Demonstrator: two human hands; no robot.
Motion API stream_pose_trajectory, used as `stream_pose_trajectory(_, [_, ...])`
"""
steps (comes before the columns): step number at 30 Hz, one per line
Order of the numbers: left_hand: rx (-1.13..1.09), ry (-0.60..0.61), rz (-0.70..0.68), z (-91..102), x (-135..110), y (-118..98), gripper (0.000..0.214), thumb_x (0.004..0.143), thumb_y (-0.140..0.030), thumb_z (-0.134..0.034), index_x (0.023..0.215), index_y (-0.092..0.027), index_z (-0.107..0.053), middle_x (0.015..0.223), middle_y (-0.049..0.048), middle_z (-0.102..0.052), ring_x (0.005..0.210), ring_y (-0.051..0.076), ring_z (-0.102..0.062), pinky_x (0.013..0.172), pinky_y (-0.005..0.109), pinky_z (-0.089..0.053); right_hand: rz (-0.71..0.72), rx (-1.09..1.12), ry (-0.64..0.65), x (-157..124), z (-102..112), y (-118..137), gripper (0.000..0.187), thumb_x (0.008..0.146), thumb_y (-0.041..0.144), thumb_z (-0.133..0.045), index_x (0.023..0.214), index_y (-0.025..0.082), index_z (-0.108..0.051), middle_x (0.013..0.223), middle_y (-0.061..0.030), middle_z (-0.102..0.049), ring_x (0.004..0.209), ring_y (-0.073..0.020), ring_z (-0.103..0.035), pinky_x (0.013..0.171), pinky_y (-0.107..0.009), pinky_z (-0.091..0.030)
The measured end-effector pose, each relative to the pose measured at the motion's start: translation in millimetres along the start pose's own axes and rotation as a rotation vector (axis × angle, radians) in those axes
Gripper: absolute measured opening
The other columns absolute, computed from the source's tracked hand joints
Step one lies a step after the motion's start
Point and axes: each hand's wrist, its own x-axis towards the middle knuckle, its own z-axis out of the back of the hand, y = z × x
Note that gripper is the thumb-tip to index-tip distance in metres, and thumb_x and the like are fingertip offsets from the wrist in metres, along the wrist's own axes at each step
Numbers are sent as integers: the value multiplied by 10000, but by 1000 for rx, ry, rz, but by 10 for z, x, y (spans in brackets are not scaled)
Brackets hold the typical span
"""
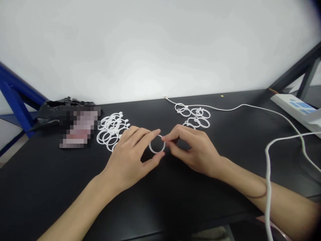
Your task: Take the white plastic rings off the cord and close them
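A thin white plastic ring (157, 153) is held between my two hands over the black table. My left hand (132, 150) spans it from the left, thumb at its lower edge and a fingertip at its top. At the ring's upper right edge, my right hand (194, 147) pinches with thumb and forefinger; any small part between those fingertips is hidden. Beyond my left hand lies a heap of white rings (106, 135) with small round tabs, overlapping one another. A smaller group of white rings (202, 123) lies behind my right hand.
A black plastic bag (67, 102) and a blurred-out flat item (79, 129) lie at the left, near a blue metal frame (15, 90). A white cable (225, 109) runs along the back and loops over my right forearm. A white box (293, 105) stands at right.
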Motion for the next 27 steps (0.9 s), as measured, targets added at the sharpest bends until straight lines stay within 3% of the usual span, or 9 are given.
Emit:
stream_pose_trajectory(3, [-9, -4, 1, 17, 8, 0, 336, 927, -305, -591, 1230, -164, -556, 1041, 74, -671, 985, 233, -576, 904, 400, -491, 6, -18, 2, 4, -3, 11, 87, 918, 152, -567, 958, 180, -639, 824, -3, -658, 700, -92, -621, 647, -206, -507])
stream_pose_trajectory(6, [25, 2, 57, 36, 23, 41, 322, 930, -331, -577, 1210, -171, -558, 1025, 64, -671, 983, 236, -576, 897, 392, -492, 1, -78, 10, 6, 36, -16, 238, 941, 181, -558, 1173, 210, -601, 959, -10, -705, 801, -104, -663, 722, -215, -533])
stream_pose_trajectory(8, [93, 0, 154, 54, 26, 116, 336, 927, -360, -569, 1208, -175, -559, 1058, 77, -670, 1019, 263, -571, 910, 421, -489, -7, -201, -30, 19, 101, -69, 320, 944, 200, -554, 1264, 216, -561, 1026, -24, -711, 858, -126, -674, 762, -246, -541])
stream_pose_trajectory(12, [237, -7, 362, 125, -12, 395, 361, 927, -400, -538, 1200, -167, -577, 1084, 136, -662, 1066, 343, -549, 938, 535, -466, -101, -581, -98, 72, 283, -226, 259, 936, 179, -503, 1157, 157, -635, 997, -85, -689, 865, -201, -643, 734, -331, -526])
stream_pose_trajectory(16, [344, 30, 460, 209, -96, 682, 383, 924, -418, -510, 1212, -182, -601, 1122, 174, -640, 1134, 398, -535, 928, 604, -454, -154, -747, 102, 96, 393, -327, 267, 858, 118, -522, 1070, 144, -681, 984, -105, -673, 912, -255, -575, 786, -381, -504])
stream_pose_trajectory(20, [373, 123, 497, 245, -142, 767, 478, 932, -445, -471, 1230, -104, -624, 1134, 194, -615, 1155, 442, -520, 904, 620, -464, -122, -774, 321, 74, 376, -330, 320, 781, 146, -602, 1084, 155, -704, 1004, -115, -643, 942, -273, -551, 871, -411, -489])
stream_pose_trajectory(24, [367, 144, 520, 243, -134, 738, 517, 938, -443, -458, 1316, -112, -578, 1180, 201, -615, 1148, 453, -517, 886, 621, -474, -71, -807, 368, 65, 316, -312, 227, 859, 173, -572, 1031, 139, -716, 979, -139, -624, 913, -270, -545, 865, -416, -487])
stream_pose_trajectory(27, [347, 115, 512, 243, -115, 710, 487, 935, -429, -448, 1332, -167, -556, 1219, 183, -601, 1176, 444, -506, 901, 625, -458, -42, -803, 301, 76, 291, -288, 183, 908, 195, -550, 993, 140, -702, 973, -132, -620, 887, -256, -548, 822, -395, -490])
